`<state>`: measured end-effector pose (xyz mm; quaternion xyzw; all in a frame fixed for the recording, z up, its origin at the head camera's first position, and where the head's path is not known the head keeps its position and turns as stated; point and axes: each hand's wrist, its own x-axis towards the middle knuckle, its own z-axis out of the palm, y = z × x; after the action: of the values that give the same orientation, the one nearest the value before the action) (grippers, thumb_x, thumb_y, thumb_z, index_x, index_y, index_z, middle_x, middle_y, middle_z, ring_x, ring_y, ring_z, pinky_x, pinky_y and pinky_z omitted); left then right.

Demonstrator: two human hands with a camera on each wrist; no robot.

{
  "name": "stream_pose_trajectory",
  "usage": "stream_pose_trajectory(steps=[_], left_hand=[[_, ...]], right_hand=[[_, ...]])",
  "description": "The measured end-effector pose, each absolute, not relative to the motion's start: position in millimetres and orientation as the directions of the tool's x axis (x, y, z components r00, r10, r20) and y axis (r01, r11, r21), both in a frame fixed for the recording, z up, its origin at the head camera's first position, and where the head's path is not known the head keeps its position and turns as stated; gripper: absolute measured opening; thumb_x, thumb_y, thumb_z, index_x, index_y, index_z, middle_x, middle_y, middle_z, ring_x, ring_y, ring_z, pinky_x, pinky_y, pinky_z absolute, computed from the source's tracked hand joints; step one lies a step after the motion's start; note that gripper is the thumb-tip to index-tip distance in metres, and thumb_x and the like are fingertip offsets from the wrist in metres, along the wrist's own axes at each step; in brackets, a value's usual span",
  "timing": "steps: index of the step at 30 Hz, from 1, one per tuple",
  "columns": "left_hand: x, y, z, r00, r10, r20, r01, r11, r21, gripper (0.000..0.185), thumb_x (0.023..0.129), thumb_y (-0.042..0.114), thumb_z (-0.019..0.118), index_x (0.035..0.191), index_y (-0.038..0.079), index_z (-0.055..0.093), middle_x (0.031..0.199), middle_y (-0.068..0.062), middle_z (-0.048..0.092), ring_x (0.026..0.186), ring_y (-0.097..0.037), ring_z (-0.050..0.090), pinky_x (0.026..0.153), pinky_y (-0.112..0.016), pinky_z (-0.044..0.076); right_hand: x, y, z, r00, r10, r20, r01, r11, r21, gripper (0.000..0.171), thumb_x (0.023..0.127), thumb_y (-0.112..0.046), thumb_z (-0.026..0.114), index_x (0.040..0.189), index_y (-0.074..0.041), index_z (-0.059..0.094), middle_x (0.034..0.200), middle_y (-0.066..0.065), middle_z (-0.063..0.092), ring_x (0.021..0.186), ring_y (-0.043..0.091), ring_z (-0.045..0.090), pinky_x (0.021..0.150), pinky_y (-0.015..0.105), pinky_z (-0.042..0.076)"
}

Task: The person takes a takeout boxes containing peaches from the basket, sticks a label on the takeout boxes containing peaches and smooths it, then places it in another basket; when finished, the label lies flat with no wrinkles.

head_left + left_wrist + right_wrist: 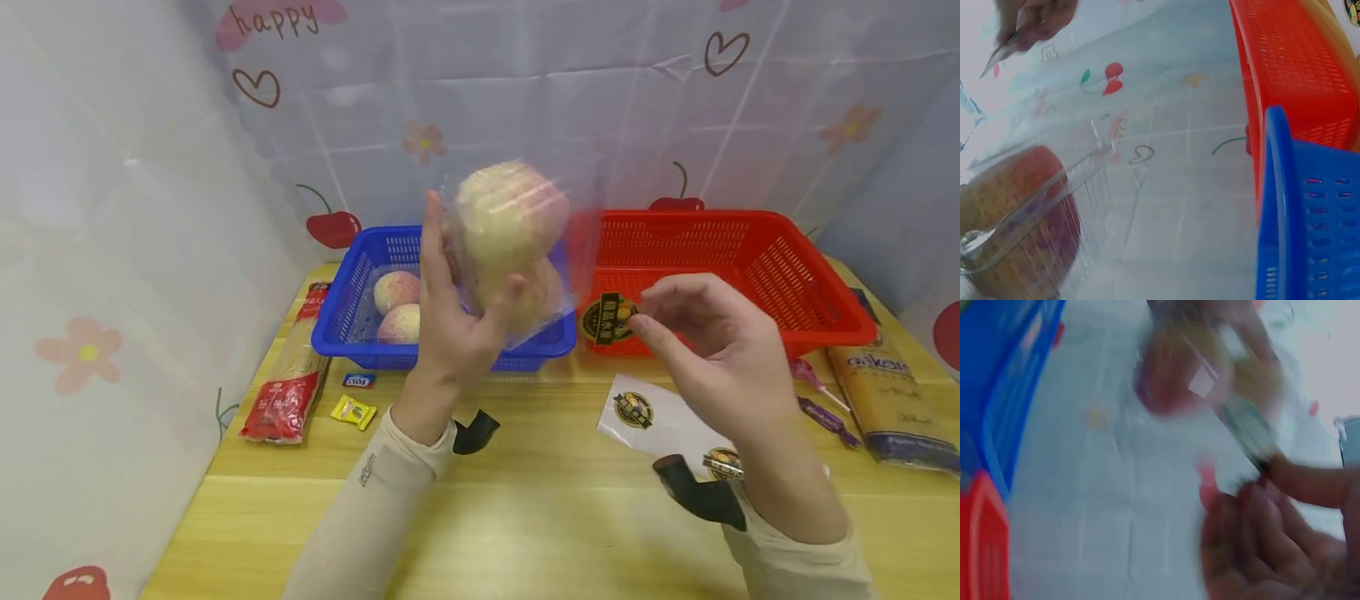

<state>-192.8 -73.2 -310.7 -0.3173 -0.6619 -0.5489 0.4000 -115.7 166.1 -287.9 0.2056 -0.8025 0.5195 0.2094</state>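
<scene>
My left hand (453, 329) holds up a clear plastic box (581, 242) with pale yellow and pink peaches (510, 212) inside, over the blue basket (367, 354). In the left wrist view, a reddish peach (1022, 219) shows through the box's ridged wall. Between thumb and fingertips, my right hand (723, 358) pinches a round black and gold sticker (609, 318) in front of the red basket (787, 250). In the blurred right wrist view, the sticker (1247, 431) appears edge-on, pointing toward the box. Below that hand lies a white sticker sheet (675, 429) bearing similar round labels.
More peaches (397, 292) in clear packaging sit in the blue basket. A red-ended noodle pack (288, 375) and two small candies (353, 412) lie at left. On the right are a lollipop (806, 373), a purple-wrapped candy (828, 421) and a pasta bag (892, 392).
</scene>
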Motion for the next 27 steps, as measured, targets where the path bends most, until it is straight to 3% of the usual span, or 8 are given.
stream_pose_trajectory(steps=[3, 5, 8, 12, 15, 20, 23, 27], left_hand=[[-205, -83, -315, -0.726, -0.100, 0.680, 0.677, 0.067, 0.733, 0.104, 0.092, 0.044, 0.071, 0.163, 0.018, 0.001, 0.158, -0.009, 0.024, 0.138, -0.021, 0.037, 0.109, -0.040, 0.041], [-215, -90, -320, -0.868, -0.107, 0.485, 0.490, -0.027, 0.871, 0.114, 0.087, 0.031, 0.079, 0.162, 0.024, -0.005, 0.161, -0.009, 0.017, 0.143, -0.020, 0.031, 0.109, -0.037, 0.040], [-227, -99, -328, -0.978, -0.053, 0.200, 0.203, -0.049, 0.978, 0.129, 0.079, 0.017, 0.084, 0.160, 0.029, -0.015, 0.166, -0.008, -0.006, 0.151, -0.022, 0.007, 0.111, -0.034, 0.037], [-236, -103, -340, -0.999, -0.011, 0.046, 0.045, 0.069, 0.997, 0.132, 0.078, 0.017, 0.086, 0.160, 0.032, -0.017, 0.166, -0.008, -0.017, 0.151, -0.028, -0.001, 0.112, -0.039, 0.036], [-241, -103, -348, -0.997, -0.013, 0.071, 0.067, 0.188, 0.980, 0.125, 0.080, 0.024, 0.086, 0.162, 0.028, -0.009, 0.166, -0.012, -0.007, 0.150, -0.033, 0.008, 0.113, -0.045, 0.033], [-245, -99, -356, -0.993, 0.005, 0.116, 0.109, 0.375, 0.920, 0.111, 0.085, 0.032, 0.080, 0.163, 0.019, 0.002, 0.164, -0.018, 0.006, 0.148, -0.037, 0.019, 0.114, -0.051, 0.030], [-246, -97, -358, -0.990, 0.023, 0.138, 0.134, 0.440, 0.888, 0.101, 0.090, 0.033, 0.074, 0.162, 0.013, 0.006, 0.162, -0.017, 0.008, 0.146, -0.038, 0.025, 0.114, -0.051, 0.031], [-246, -95, -359, -0.987, 0.060, 0.147, 0.157, 0.491, 0.857, 0.091, 0.096, 0.031, 0.067, 0.161, 0.008, 0.007, 0.159, -0.017, 0.004, 0.138, -0.038, 0.036, 0.110, -0.050, 0.037]], right_hand=[[-123, 201, -285, -0.917, -0.241, 0.317, -0.397, 0.612, -0.684, 0.020, 0.093, -0.007, 0.073, 0.113, -0.010, 0.071, 0.096, 0.001, 0.069, 0.083, 0.015, 0.066, 0.075, 0.018, 0.054], [-134, 224, -289, -0.935, -0.321, 0.148, -0.341, 0.705, -0.622, 0.017, 0.095, -0.016, 0.073, 0.112, -0.015, 0.073, 0.098, -0.002, 0.070, 0.085, 0.015, 0.065, 0.072, 0.023, 0.054], [-153, 252, -304, -0.914, -0.403, -0.056, -0.289, 0.739, -0.608, 0.015, 0.097, -0.021, 0.070, 0.110, -0.015, 0.073, 0.101, -0.002, 0.069, 0.091, 0.018, 0.063, 0.073, 0.031, 0.054], [-178, 272, -336, -0.855, -0.469, -0.221, -0.226, 0.722, -0.654, 0.013, 0.097, -0.015, 0.068, 0.107, -0.009, 0.073, 0.099, 0.000, 0.068, 0.087, 0.021, 0.061, 0.072, 0.035, 0.053], [-192, 276, -358, -0.821, -0.488, -0.297, -0.193, 0.726, -0.660, 0.013, 0.095, -0.011, 0.067, 0.104, -0.004, 0.073, 0.090, 0.000, 0.066, 0.076, 0.020, 0.058, 0.066, 0.034, 0.052], [-203, 275, -376, -0.773, -0.483, -0.411, -0.107, 0.738, -0.666, 0.014, 0.091, -0.005, 0.067, 0.101, 0.002, 0.072, 0.069, 0.000, 0.053, 0.060, 0.013, 0.045, 0.053, 0.026, 0.041], [-204, 274, -380, -0.771, -0.447, -0.454, -0.047, 0.751, -0.659, 0.014, 0.090, -0.004, 0.065, 0.102, 0.002, 0.071, 0.062, -0.001, 0.047, 0.056, 0.012, 0.039, 0.051, 0.025, 0.036], [-204, 275, -383, -0.778, -0.409, -0.476, -0.016, 0.771, -0.637, 0.013, 0.091, -0.005, 0.063, 0.099, 0.002, 0.069, 0.063, -0.001, 0.047, 0.058, 0.013, 0.041, 0.053, 0.026, 0.038]])
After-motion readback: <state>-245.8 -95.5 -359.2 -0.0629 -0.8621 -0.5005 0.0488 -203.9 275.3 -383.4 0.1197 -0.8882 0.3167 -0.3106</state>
